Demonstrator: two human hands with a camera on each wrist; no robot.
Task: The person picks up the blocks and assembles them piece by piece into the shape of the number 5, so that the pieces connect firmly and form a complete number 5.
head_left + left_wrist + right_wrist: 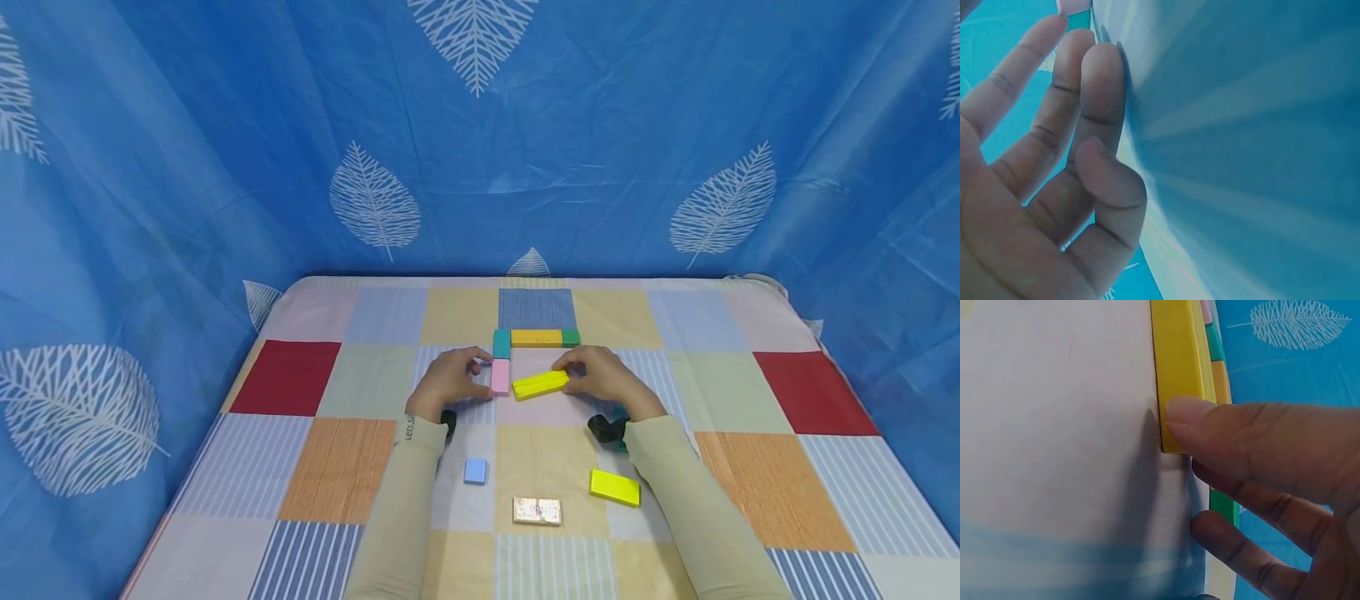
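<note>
My right hand (603,375) pinches the right end of a yellow block (540,384), a long bar lying at a slant with its left end near a pink block (500,377). The thumb (1229,425) presses on that block's side in the right wrist view. At the pink block's left side, my left hand (450,379) holds its index finger and thumb against the edge. In the left wrist view its other fingers (1102,81) are bent loosely with nothing between them. Above the pink block stands a teal block (502,343), in line with it.
An orange block (536,338) and a green block (571,337) continue a row rightward from the teal one. Nearer lie a light blue square block (476,471), a patterned pale block (537,511) and another yellow block (615,487) beside the right sleeve. Blue curtains (600,125) surround the patchwork-covered table (345,467).
</note>
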